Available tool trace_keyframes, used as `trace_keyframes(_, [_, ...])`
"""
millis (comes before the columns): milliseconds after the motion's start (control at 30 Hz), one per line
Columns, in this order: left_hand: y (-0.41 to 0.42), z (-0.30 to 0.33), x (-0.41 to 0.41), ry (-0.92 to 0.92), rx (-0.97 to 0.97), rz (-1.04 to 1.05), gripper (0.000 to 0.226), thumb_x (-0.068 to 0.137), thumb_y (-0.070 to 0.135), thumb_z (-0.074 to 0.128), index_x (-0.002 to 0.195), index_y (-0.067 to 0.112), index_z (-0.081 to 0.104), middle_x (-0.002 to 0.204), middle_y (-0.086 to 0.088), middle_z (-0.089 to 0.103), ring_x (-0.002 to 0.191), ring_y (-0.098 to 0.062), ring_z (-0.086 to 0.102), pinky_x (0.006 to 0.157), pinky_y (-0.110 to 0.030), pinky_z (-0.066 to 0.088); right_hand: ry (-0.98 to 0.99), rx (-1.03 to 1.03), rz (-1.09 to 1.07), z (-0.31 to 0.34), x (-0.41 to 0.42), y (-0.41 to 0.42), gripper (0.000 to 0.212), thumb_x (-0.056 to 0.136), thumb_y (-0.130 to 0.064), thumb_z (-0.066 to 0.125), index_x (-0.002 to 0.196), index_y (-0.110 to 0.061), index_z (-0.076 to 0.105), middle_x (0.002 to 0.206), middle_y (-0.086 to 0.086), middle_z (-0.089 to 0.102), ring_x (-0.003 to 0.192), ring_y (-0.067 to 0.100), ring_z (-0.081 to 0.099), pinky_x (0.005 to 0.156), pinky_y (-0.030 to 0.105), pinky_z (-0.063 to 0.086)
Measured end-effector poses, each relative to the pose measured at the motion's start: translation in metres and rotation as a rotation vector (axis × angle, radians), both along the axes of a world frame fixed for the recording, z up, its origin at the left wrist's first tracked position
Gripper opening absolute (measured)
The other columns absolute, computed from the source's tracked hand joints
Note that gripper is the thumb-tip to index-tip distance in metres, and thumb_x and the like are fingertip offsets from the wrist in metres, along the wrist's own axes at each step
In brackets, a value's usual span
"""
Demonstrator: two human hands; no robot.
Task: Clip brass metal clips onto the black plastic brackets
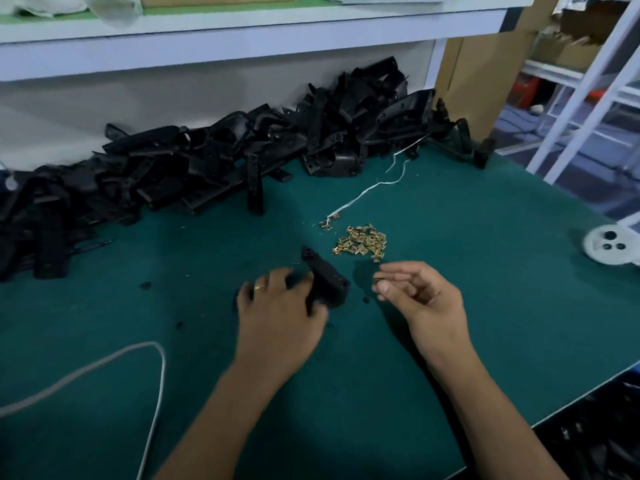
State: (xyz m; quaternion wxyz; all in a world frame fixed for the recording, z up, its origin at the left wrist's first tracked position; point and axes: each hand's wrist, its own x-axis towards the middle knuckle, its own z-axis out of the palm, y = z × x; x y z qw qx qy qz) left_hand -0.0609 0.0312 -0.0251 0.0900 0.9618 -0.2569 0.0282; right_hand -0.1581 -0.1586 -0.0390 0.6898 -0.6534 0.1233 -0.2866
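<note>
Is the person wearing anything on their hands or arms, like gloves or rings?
No gloves. The left hand has a gold-coloured ring on one finger. The right hand shows no ring or watch. Both forearms are bare, with no sleeves in view.

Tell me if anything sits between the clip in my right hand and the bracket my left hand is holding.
Nothing visible does. The right hand pinches a brass clip just right of the black bracket that the left hand grips; only bare green mat lies between them. The clip pile sits farther back.
</note>
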Motion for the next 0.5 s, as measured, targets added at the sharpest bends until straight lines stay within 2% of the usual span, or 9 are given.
trace_keyframes(67, [-0.019, -0.013, -0.009, 0.025, -0.123, 0.045, 0.069, 0.091, 0.074, 0.031, 0.142, 0.032, 0.053, 0.157, 0.003, 0.037, 0.146, -0.021, 0.031, 0.124, -0.056, 0.009, 0.005, 0.039, -0.015, 0.000, 0.002, -0.001, 0.019, 0.088, 0.002, 0.077, 0.105, -0.007, 0.075, 0.097, 0.011, 0.078, 0.088, 0.025, 0.075, 0.080, 0.026, 0.060])
trace_keyframes(100, [-0.025, -0.017, -0.011, 0.006, -0.156, 0.052, 0.080, 0.087, 0.084, 0.026, 0.140, 0.029, 0.054, 0.155, 0.002, 0.039, 0.146, -0.021, 0.031, 0.124, -0.058, 0.006, 0.008, 0.057, -0.016, 0.000, 0.003, -0.001, 0.018, 0.088, 0.001, 0.077, 0.105, -0.005, 0.074, 0.096, 0.012, 0.079, 0.087, 0.025, 0.076, 0.078, 0.026, 0.060])
trace_keyframes(200, [-0.030, -0.023, -0.012, -0.042, -0.249, -0.006, 0.095, 0.077, 0.098, 0.022, 0.125, 0.025, 0.059, 0.139, 0.006, 0.053, 0.137, -0.021, 0.043, 0.122, -0.064, 0.010, 0.034, 0.107, 0.008, 0.000, 0.005, 0.000, 0.022, 0.084, -0.003, 0.081, 0.104, -0.003, 0.072, 0.093, 0.015, 0.079, 0.084, 0.026, 0.077, 0.073, 0.028, 0.061])
trace_keyframes(333, [-0.026, -0.026, -0.015, -0.037, -0.338, -0.051, 0.081, 0.080, 0.094, 0.032, 0.110, 0.027, 0.066, 0.121, 0.012, 0.062, 0.132, -0.016, 0.049, 0.122, -0.066, 0.008, 0.070, 0.102, 0.055, 0.000, 0.004, 0.003, 0.030, 0.077, -0.011, 0.086, 0.102, -0.005, 0.070, 0.093, 0.015, 0.080, 0.081, 0.028, 0.078, 0.069, 0.029, 0.061])
trace_keyframes(433, [-0.024, -0.028, -0.014, -0.028, -0.369, -0.101, 0.055, 0.077, 0.073, 0.052, 0.108, 0.030, 0.065, 0.117, 0.016, 0.062, 0.140, -0.014, 0.044, 0.122, -0.066, 0.005, 0.121, 0.095, 0.063, 0.001, 0.002, 0.001, 0.034, 0.075, -0.013, 0.088, 0.102, -0.004, 0.068, 0.090, 0.016, 0.080, 0.079, 0.031, 0.078, 0.065, 0.030, 0.061])
trace_keyframes(500, [-0.024, -0.026, -0.013, -0.041, -0.378, -0.143, 0.054, 0.076, 0.068, 0.053, 0.113, 0.030, 0.064, 0.119, 0.017, 0.062, 0.144, -0.013, 0.039, 0.122, -0.066, 0.001, 0.137, 0.117, 0.055, 0.003, 0.000, -0.001, 0.037, 0.073, -0.014, 0.089, 0.101, -0.003, 0.067, 0.087, 0.018, 0.079, 0.077, 0.031, 0.078, 0.063, 0.029, 0.060])
